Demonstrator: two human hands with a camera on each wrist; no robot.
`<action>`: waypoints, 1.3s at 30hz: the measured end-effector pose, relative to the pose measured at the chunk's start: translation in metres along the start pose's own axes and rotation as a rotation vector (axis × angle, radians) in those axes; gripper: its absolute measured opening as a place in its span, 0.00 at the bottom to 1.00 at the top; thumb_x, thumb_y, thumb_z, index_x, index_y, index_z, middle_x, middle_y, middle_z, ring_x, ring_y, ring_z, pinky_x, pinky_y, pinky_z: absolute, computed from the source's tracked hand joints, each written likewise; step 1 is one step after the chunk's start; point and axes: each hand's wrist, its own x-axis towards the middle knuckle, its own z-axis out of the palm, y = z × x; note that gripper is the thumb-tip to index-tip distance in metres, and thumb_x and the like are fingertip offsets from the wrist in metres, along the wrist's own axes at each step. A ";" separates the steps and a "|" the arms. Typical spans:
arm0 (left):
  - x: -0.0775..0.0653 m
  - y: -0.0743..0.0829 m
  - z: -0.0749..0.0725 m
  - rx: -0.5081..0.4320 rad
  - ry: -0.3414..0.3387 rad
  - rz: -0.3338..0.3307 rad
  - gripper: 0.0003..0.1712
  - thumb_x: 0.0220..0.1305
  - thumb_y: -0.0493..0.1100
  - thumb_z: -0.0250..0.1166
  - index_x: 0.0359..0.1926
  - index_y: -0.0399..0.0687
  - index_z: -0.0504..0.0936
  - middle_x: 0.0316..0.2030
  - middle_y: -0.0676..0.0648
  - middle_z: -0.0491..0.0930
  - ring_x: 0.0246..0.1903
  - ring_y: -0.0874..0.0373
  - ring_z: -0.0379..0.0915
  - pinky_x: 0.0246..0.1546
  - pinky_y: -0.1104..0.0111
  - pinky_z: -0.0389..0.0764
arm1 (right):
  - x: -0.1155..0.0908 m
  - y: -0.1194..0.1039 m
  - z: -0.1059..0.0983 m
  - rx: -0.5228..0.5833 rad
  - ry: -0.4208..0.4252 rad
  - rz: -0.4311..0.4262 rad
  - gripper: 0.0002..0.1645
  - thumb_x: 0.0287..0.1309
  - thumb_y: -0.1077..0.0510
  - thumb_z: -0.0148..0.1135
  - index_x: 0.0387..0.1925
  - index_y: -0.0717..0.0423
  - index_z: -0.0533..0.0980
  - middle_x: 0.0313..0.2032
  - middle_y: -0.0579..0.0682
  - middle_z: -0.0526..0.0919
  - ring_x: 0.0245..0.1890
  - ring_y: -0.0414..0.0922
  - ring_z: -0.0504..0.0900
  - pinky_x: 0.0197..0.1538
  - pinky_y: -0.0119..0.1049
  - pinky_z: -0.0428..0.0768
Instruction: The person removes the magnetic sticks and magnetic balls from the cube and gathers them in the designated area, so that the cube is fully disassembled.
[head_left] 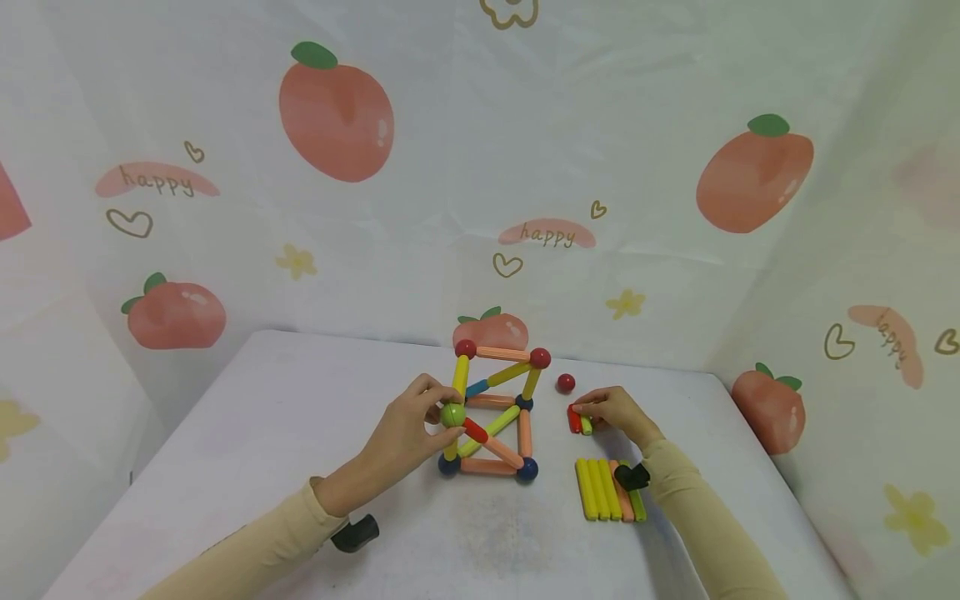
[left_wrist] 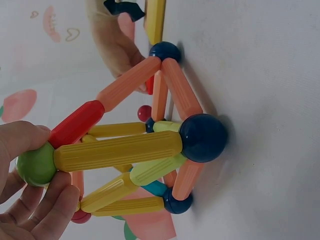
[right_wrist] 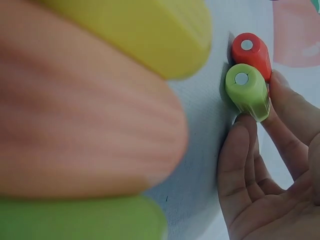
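Observation:
My left hand (head_left: pixel 408 437) pinches a green ball (left_wrist: pixel 36 165) between thumb and fingers at the upper front left corner of a frame of magnetic rods and balls. A yellow rod (left_wrist: pixel 117 151) runs from that ball down to a navy ball (left_wrist: pixel 204 138). A red rod (left_wrist: pixel 78 123) joined to a salmon rod (left_wrist: pixel 129 85) slants from it to another navy ball (head_left: pixel 527 469). To the right, my right hand (head_left: pixel 618 412) has its thumb at a short red rod (right_wrist: pixel 252 55) and fingertips at the short green rod (right_wrist: pixel 247 90) beside it, spanning the pair.
Two red balls (head_left: pixel 466 349) top the frame's back corners. A loose red ball (head_left: pixel 566 383) lies behind my right hand. Yellow rods (head_left: pixel 597 490), a salmon rod (head_left: pixel 622 497) and a green rod (head_left: pixel 638 505) lie in a row near my right wrist. Printed cloth hangs behind the white table (head_left: pixel 315 375).

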 end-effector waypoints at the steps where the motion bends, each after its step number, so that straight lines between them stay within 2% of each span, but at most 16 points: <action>1: 0.000 0.000 0.000 0.000 -0.001 -0.001 0.22 0.48 0.38 0.79 0.46 0.49 0.82 0.37 0.53 0.73 0.33 0.61 0.76 0.38 0.74 0.84 | 0.000 0.000 0.000 -0.001 0.001 0.000 0.20 0.60 0.49 0.68 0.46 0.60 0.84 0.26 0.44 0.79 0.28 0.42 0.73 0.35 0.29 0.78; 10: 0.000 0.001 0.000 0.007 -0.004 -0.012 0.22 0.48 0.38 0.79 0.46 0.49 0.82 0.37 0.53 0.73 0.33 0.64 0.74 0.38 0.75 0.84 | 0.001 -0.001 -0.002 -0.018 -0.012 0.020 0.20 0.60 0.48 0.68 0.46 0.58 0.84 0.28 0.44 0.80 0.30 0.42 0.74 0.35 0.28 0.79; 14: 0.000 0.002 -0.001 0.004 -0.006 -0.013 0.22 0.48 0.38 0.79 0.46 0.48 0.82 0.37 0.53 0.73 0.33 0.62 0.75 0.38 0.76 0.83 | 0.000 -0.002 -0.001 -0.017 -0.009 0.024 0.20 0.61 0.48 0.67 0.47 0.59 0.83 0.28 0.44 0.80 0.29 0.42 0.74 0.35 0.28 0.79; 18: 0.000 0.001 -0.001 -0.001 -0.006 -0.008 0.22 0.49 0.38 0.79 0.45 0.48 0.82 0.37 0.53 0.73 0.33 0.60 0.76 0.38 0.78 0.82 | -0.002 -0.004 -0.002 -0.033 0.017 0.018 0.20 0.61 0.48 0.67 0.47 0.58 0.83 0.30 0.46 0.80 0.29 0.43 0.74 0.35 0.29 0.77; 21: 0.000 0.001 -0.001 -0.005 -0.004 -0.003 0.21 0.48 0.38 0.79 0.45 0.48 0.82 0.37 0.53 0.73 0.33 0.62 0.76 0.38 0.75 0.84 | -0.003 -0.006 -0.005 -0.054 0.068 -0.004 0.21 0.62 0.47 0.66 0.49 0.58 0.82 0.34 0.50 0.82 0.29 0.43 0.75 0.35 0.31 0.76; 25: 0.000 0.001 -0.001 -0.011 -0.004 -0.001 0.21 0.48 0.37 0.79 0.45 0.47 0.82 0.37 0.53 0.73 0.33 0.61 0.75 0.38 0.70 0.86 | -0.007 -0.016 -0.008 -0.059 0.139 -0.065 0.23 0.62 0.46 0.65 0.50 0.58 0.81 0.38 0.54 0.83 0.29 0.46 0.76 0.33 0.32 0.75; 27: 0.000 0.001 -0.001 -0.014 -0.006 -0.004 0.22 0.48 0.37 0.79 0.45 0.47 0.82 0.37 0.53 0.73 0.33 0.60 0.76 0.38 0.68 0.86 | -0.010 -0.025 -0.008 -0.051 0.187 -0.111 0.21 0.62 0.46 0.66 0.48 0.58 0.82 0.37 0.56 0.83 0.29 0.48 0.77 0.32 0.32 0.73; 32: 0.000 0.000 0.000 -0.017 -0.006 -0.006 0.22 0.48 0.37 0.79 0.45 0.48 0.82 0.37 0.52 0.73 0.34 0.57 0.77 0.38 0.68 0.86 | -0.029 -0.059 0.005 0.053 0.292 -0.233 0.17 0.62 0.47 0.66 0.44 0.56 0.83 0.35 0.58 0.84 0.32 0.54 0.79 0.33 0.32 0.75; 36: 0.000 0.000 0.000 -0.004 -0.004 -0.006 0.22 0.48 0.37 0.79 0.45 0.49 0.82 0.37 0.53 0.73 0.33 0.62 0.75 0.38 0.74 0.84 | -0.051 -0.087 0.025 0.165 0.272 -0.335 0.16 0.63 0.48 0.66 0.42 0.58 0.84 0.31 0.53 0.83 0.32 0.53 0.79 0.33 0.31 0.78; 39: 0.000 0.000 -0.001 -0.005 -0.004 -0.002 0.22 0.48 0.38 0.79 0.45 0.49 0.83 0.36 0.54 0.73 0.33 0.65 0.74 0.38 0.78 0.82 | -0.066 -0.101 0.044 0.171 0.174 -0.430 0.14 0.62 0.50 0.67 0.41 0.57 0.85 0.31 0.51 0.84 0.31 0.51 0.80 0.33 0.31 0.80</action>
